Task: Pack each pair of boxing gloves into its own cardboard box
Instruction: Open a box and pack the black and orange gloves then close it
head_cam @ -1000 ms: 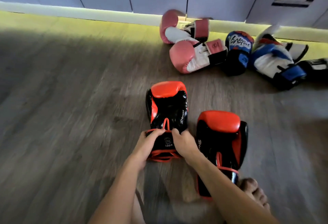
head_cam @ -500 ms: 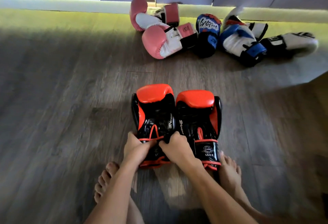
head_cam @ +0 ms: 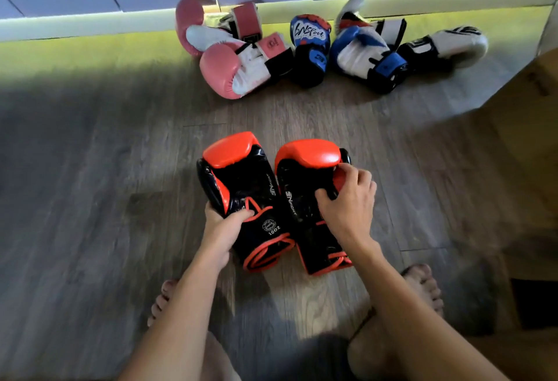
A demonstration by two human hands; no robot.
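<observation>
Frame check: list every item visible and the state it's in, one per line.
Left red-and-black glove: on floor, gripped by left hand.
Right red-and-black glove: on floor, gripped by right hand.
Pink gloves: loose by the wall, unpacked.
Blue-and-white gloves: loose, unpacked.
White-and-black glove: lying on its side.
Cardboard box: at right edge; open or shut unclear.

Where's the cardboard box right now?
The cardboard box sits at the head view's right edge, right of the orange-black gloves, only partly in frame.
</observation>
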